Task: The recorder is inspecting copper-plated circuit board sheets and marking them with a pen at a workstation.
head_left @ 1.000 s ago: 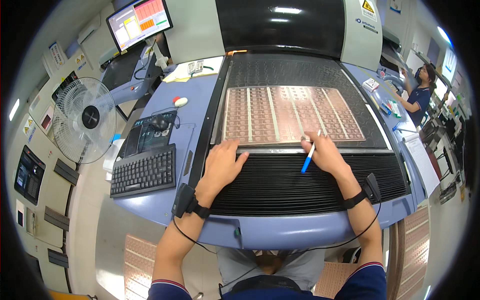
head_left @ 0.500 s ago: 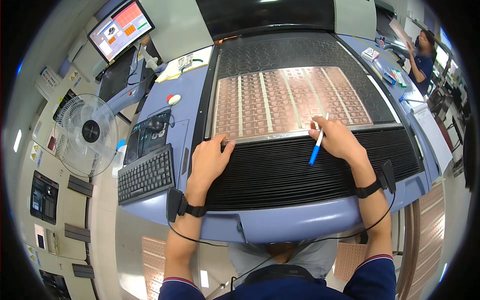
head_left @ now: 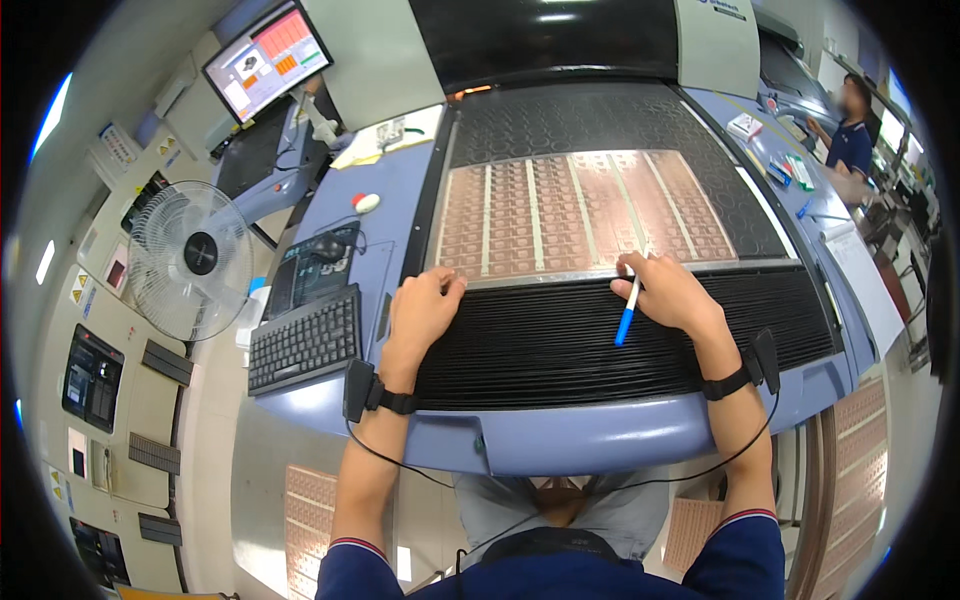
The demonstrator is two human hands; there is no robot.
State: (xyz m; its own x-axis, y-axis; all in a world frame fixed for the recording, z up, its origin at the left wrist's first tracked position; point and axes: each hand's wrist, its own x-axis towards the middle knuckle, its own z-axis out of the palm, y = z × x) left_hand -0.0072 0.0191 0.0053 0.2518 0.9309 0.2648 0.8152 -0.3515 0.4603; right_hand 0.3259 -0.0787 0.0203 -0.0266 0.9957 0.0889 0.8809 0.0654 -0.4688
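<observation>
A large copper-coloured circuit board panel [head_left: 560, 210] with rows of printed patterns and pale stripes lies flat on the machine's dark textured bed [head_left: 520, 122]. At its near left corner, my left hand [head_left: 425, 308] has its fingers curled closed on the panel's edge, thumb toward me; the fingertips are partly hidden. My right hand [head_left: 672, 290] is closed around a white marker pen [head_left: 627, 324] with a blue end pointing toward me. Its fingertips also touch the panel's near edge, right of the middle. Black ribbed bellows [head_left: 560, 345] spread below both hands.
On the left stand a keyboard [head_left: 305, 340], a mouse [head_left: 330, 246], a red and a white button [head_left: 368, 203], a fan [head_left: 190, 260] and a monitor [head_left: 265, 60]. Small boxes [head_left: 744, 126] and an open notebook [head_left: 862, 265] lie right. Another person [head_left: 850, 140] stands far right.
My view has shifted slightly, lowering the panel in the picture. Both hands stay at the panel's near edge, the pen still in my right. The far person no longer holds up a sheet.
</observation>
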